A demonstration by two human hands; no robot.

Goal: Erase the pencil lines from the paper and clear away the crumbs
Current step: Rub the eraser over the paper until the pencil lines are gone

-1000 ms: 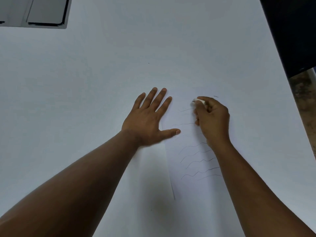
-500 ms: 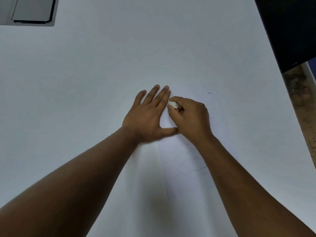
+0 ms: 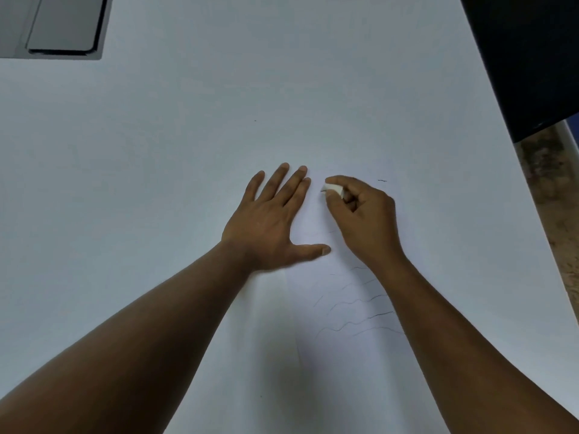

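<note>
From the head view, the right hand [image 3: 365, 214] has slid away from the left hand [image 3: 269, 219] since half a second ago, when the two were touching; now a strip of bare paper [image 3: 344, 371] shows between them. The right hand pinches one small white eraser [image 3: 333, 189] between thumb and curled fingers, its tip on the sheet at about 12 o'clock from the remaining pencil lines [image 3: 357, 321]. The left hand lies flat, fingers spread, thumb pointing toward 3 o'clock, pressing the paper's left edge onto the white table [image 3: 156, 151]. I count roughly five wavy lines left, toward 6 o'clock of the right hand. One stray crumb [image 3: 382, 180] sits at 1 o'clock from the eraser. One grey laptop [image 3: 59, 26] lies at 10 o'clock.
</note>
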